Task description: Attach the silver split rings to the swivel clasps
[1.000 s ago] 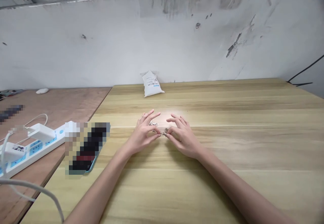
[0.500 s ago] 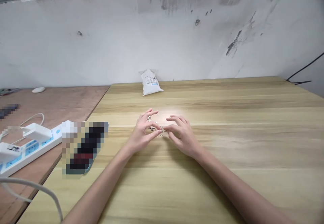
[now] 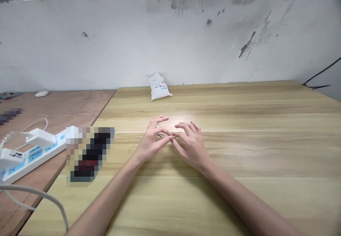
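Thumb and forefinger of my left hand (image 3: 150, 140) are pinched on a small metal clasp (image 3: 173, 134), mostly hidden by the fingertips. My right hand (image 3: 193, 145) meets it from the other side, its thumb and forefinger closed on the same clasp while the other fingers arch above. Beyond the left fingers, more metal clasps (image 3: 160, 135) lie on the wooden table (image 3: 239, 193), partly seen between the fingers. Both hands stay low over the tabletop.
A white plastic packet (image 3: 160, 88) with a printed label lies by the wall. To the left are a blurred-out dark object (image 3: 92, 154), a white power strip (image 3: 34, 154) with plugs, and a pale cable (image 3: 48, 197). A brown table (image 3: 80, 102) adjoins.
My right hand's thumb and forefinger have come in to meet the left fingertips. The clasp has turned and is now more covered. The view has shifted very slightly.
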Demonstrator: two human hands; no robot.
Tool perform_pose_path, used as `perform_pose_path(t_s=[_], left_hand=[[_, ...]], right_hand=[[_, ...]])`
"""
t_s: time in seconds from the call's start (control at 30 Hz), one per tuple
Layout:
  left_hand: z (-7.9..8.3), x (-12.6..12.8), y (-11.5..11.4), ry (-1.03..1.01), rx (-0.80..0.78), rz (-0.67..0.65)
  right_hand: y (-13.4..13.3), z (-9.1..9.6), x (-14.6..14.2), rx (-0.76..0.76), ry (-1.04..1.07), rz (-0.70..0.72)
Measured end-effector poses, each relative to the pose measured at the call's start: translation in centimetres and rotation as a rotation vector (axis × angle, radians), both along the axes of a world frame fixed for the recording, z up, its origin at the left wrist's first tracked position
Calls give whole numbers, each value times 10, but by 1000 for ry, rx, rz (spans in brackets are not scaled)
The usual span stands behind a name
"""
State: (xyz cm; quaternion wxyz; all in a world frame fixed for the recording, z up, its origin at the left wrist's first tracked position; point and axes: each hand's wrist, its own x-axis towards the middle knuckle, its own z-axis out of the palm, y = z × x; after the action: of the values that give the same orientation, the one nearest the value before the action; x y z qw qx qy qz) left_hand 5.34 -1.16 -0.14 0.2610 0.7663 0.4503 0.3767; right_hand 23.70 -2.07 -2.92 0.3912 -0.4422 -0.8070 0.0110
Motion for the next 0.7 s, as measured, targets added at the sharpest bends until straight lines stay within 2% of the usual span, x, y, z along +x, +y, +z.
perform_pose_path(t_s=[0.13, 0.27, 0.37, 0.57, 0.63, 0.7], left_hand=[[-2, 1, 0, -58, -15, 45], [-3, 3, -1, -49, -29, 27], [-4, 6, -4, 2, 34, 40], [-3, 8, -7, 265, 331, 161], [-3, 6, -6, 290, 352, 155], [-4, 3, -4, 266, 309, 122]], right_hand=[[-4, 5, -6, 72, -30, -83], [-6, 5, -11, 133, -84, -137], [-6, 3, -12, 126, -102, -143], [-1, 0, -10, 101, -131, -71], [1, -1, -7, 87, -130, -31], [3, -1, -4, 84, -139, 10]])
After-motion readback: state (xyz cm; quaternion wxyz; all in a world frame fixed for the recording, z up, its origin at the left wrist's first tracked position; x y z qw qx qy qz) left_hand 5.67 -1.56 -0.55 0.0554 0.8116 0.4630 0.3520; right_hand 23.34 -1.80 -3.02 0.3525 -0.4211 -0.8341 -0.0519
